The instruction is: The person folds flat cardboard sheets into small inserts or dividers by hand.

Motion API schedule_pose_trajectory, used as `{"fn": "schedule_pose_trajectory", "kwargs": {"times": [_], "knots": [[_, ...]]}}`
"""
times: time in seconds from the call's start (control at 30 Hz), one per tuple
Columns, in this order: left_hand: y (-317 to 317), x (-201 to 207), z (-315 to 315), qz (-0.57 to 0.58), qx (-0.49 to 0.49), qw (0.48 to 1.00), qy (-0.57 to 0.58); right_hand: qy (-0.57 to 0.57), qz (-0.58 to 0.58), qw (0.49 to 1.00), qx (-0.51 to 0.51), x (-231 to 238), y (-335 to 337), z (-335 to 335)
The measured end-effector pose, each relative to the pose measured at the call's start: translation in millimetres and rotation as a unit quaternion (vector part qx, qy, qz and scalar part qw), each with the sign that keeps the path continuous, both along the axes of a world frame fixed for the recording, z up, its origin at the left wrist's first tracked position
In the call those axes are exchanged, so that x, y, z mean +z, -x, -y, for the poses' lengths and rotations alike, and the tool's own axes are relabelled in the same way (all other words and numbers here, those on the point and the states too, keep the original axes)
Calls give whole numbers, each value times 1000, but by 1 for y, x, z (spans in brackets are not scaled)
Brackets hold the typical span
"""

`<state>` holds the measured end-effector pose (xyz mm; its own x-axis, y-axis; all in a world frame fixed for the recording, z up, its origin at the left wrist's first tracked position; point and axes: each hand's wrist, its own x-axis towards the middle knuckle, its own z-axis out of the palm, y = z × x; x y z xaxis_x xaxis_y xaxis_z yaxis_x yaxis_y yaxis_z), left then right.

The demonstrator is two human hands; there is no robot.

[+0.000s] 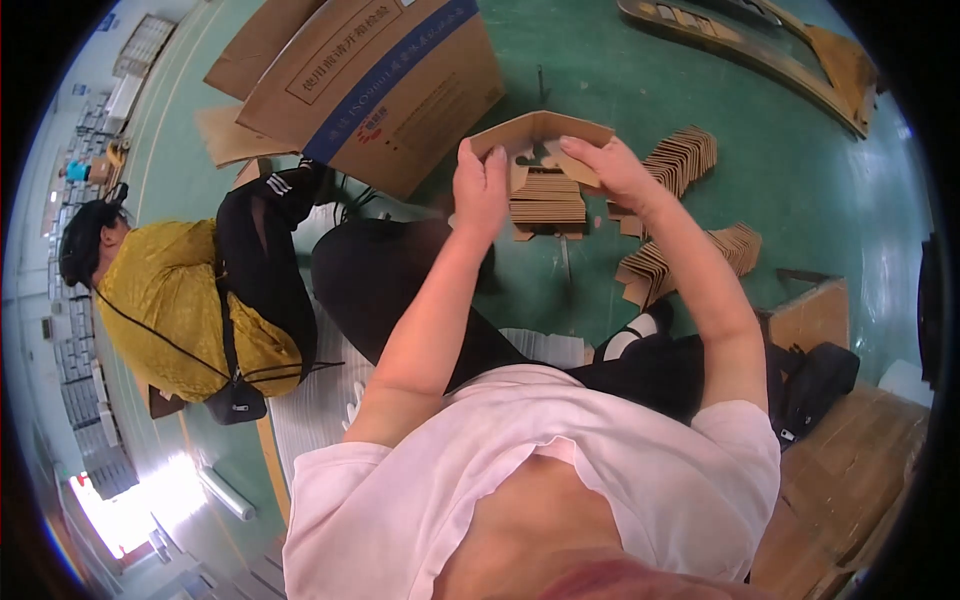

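Note:
Between my two hands is a bent brown cardboard piece (541, 126), raised above the floor and creased into angled sections. My left hand (482, 190) grips its left end, thumb pressed on the near face. At the other end my right hand (610, 170) pinches it the same way. Just below it on the green floor sits a neat stack of flat cardboard pieces (548, 207). To the right lie two fanned rows of folded cardboard pieces, a far row (684, 160) and a nearer row (690, 260) close to my foot.
A large open carton (400, 90) with a blue stripe stands at the far left. Another person in a yellow top (190, 300) sits to my left. A yellow pallet jack (750, 50) is at the far right. A brown box (815, 315) and black bag (820, 385) are at my right.

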<state>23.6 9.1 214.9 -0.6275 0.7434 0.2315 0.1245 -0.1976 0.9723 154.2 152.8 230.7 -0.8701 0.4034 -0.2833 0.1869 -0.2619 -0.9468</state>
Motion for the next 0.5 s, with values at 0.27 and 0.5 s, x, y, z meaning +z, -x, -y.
{"fn": "schedule_pose_trajectory", "kwargs": {"times": [0.27,0.5], "knots": [[-29,-14,-2,-10,44,994,97,25,9,988,-150,-36,11,29],[-29,-24,-10,179,28,979,95,-147,98,964,-198,-45,10,32]]}}
